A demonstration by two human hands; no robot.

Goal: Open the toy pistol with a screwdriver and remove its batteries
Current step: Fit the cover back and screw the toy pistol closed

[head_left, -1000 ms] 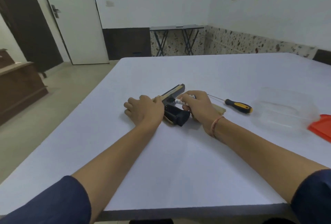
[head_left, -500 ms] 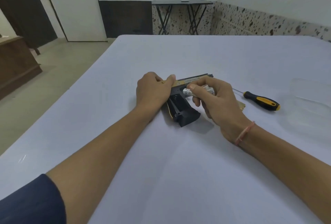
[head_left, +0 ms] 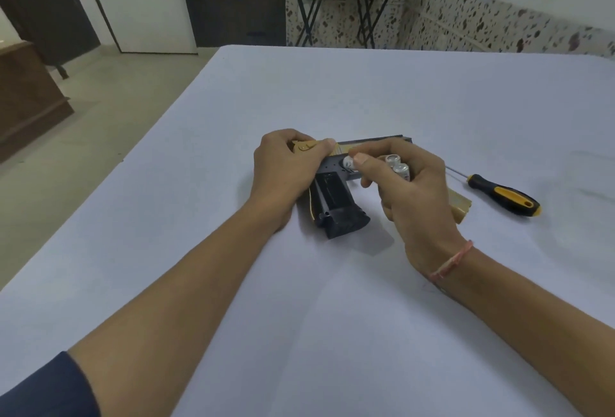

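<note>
Toy pistol (head_left: 336,203), opened, on its side on the bench (head_left: 332,316): left hand (head_left: 283,170) grip curled round its tan rear, right hand (head_left: 412,196) grip holding two batteries (head_left: 397,165) and pinching a third battery (head_left: 348,163) at the compartment; cells probably light, rigid and slippery, best pinched across their sides.

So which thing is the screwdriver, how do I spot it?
On the white table, look right of the person's right hand. Past the tan cover piece lies the screwdriver, untouched: a thin metal shaft and the only black handle with a yellow grip.
</note>
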